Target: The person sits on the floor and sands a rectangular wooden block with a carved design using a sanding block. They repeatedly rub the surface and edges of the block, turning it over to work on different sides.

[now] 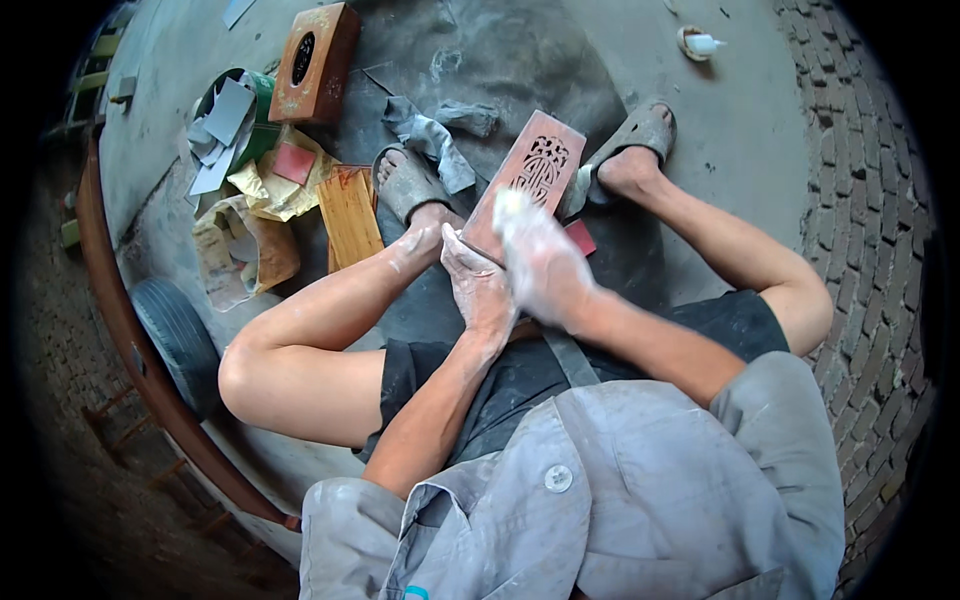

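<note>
Two dusty hands at work over one carved wooden panel (528, 178). Far left: dark curved rail (120, 330) sweeping along the rim, rubber tyre (178, 340) tucked against it. Next over, heap of sandpaper scraps and crumpled yellow sheets (250, 160) on the concrete floor (740, 130), flat orange-brown board (350, 215) lying just beside. Above that, second reddish box (313, 62) with a dark oval cut-out, resting well apart from the hands.

Centre now: left hand (478, 285) clasped on the panel's near lower edge, fingers wrapped over it, grip closed on the wood. Panel propped tilted, long axis running from the lap up and to the right, carved fretwork face upward, far end resting near the right foot in a grey sandal (638, 135). Right hand (540, 258) blurred, pressed flat on the panel's face; whether anything sits under the palm, cannot tell, and fingers lie extended rather than curled. Grey rags (435, 135) lying on a dark mat (480, 60) beside the left foot.

Right side: open grey concrete past the sandal, small white object (698, 43) near the top, then brick paving (860, 180) curving down the edge. Free room mostly up and right; left flank crowded with scraps.
</note>
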`<state>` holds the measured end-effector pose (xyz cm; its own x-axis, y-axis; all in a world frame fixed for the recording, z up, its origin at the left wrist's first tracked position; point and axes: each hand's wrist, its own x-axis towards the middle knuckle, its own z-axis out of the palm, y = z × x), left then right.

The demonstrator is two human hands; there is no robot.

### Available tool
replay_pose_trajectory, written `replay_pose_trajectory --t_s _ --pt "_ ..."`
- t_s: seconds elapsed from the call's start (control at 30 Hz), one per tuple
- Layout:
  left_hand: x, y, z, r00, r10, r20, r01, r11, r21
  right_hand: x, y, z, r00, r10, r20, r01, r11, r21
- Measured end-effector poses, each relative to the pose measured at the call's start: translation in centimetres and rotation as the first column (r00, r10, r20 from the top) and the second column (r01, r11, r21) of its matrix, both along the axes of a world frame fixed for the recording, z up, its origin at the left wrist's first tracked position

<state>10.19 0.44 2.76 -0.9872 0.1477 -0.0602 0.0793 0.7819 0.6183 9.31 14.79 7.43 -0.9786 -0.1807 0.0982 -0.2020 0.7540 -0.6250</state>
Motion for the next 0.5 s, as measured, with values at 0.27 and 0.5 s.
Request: replay_pose_trajectory --t_s 0.27,0.5 --pt "-0.3 0.6 0.0 1.0 0.015 -0.008 -0.015 1.0 -0.019 0.4 -0.1 0.3 1.0 -0.018 -0.004 0.018 0.999 0.042" --pt "-0.8 0.9 0.7 1.0 -0.001 -0.014 0.001 1.0 -0.028 -1.0 2.0 -1.5 0.997 -0.066 0.051 0.064 0.997 0.033"
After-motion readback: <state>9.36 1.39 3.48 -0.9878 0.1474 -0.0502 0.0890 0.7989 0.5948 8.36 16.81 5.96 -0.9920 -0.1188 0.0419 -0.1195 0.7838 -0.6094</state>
